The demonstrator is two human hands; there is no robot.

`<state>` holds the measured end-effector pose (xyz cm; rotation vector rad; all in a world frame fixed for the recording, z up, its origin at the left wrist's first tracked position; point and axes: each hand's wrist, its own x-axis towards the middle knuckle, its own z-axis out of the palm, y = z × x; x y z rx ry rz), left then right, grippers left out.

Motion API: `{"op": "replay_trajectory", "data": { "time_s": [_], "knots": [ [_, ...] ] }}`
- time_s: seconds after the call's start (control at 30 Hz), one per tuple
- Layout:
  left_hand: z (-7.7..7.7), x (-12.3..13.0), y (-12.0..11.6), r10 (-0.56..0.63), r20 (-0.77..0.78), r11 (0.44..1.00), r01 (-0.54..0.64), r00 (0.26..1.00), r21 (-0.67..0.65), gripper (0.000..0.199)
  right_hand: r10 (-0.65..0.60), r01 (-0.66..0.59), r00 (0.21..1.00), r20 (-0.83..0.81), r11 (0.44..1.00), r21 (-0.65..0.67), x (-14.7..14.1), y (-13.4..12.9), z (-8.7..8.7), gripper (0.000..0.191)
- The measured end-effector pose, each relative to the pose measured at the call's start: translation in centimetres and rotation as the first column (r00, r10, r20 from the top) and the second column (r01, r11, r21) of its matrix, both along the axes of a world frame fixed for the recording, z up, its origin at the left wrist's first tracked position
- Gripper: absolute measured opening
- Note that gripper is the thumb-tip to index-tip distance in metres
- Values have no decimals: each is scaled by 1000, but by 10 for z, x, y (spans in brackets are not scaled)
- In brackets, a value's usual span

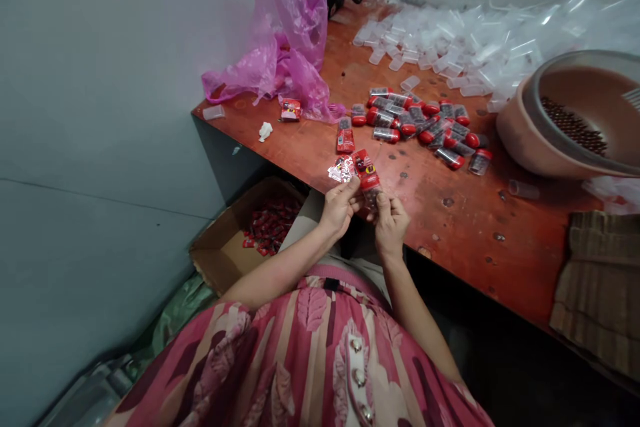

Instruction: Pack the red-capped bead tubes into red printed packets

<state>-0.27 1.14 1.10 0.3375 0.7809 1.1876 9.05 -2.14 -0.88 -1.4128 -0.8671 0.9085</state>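
Note:
At the table's front edge, my left hand (pixel 339 210) and my right hand (pixel 391 223) are both closed on one small clear tube (pixel 371 195) of dark balls. A red printed sleeve (pixel 364 163) sticks out from its upper end. My right thumb presses the lower end of the tube, while my left fingers pinch its left side. Beside my left fingertips lie shiny red-and-white printed sleeves (pixel 343 169). Just beyond them rests another tube with a red sleeve (pixel 345 138). My fingers partly hide what they hold.
Several red-capped filled tubes (pixel 400 117) lie farther back, before a heap of clear empty tubes (pixel 430 47). At right stands a bowl of dark balls (pixel 520 127). Pink plastic bags (pixel 290 27) sit at left. Below the edge, a cardboard box (pixel 215 253) holds red packets.

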Motion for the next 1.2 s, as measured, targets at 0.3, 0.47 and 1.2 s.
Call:
{"op": "replay_trajectory", "data": {
  "time_s": [0.3, 0.47, 1.2],
  "knots": [
    [-2, -1, 11, -33, -134, 999, 37, 990, 26, 40, -47, 17, 946, 321, 995, 94, -4, -5, -8, 32],
    [-9, 4, 7, -53, -72, 996, 58, 996, 71, 36, -117, 85, 938, 325, 990, 111, -5, -6, -10, 29],
    [-3, -6, 6, -128, -181, 982, 151, 975, 118, 39, -5, 10, 996, -87, 998, 58, -19, -6, -3, 27]
  ]
}}
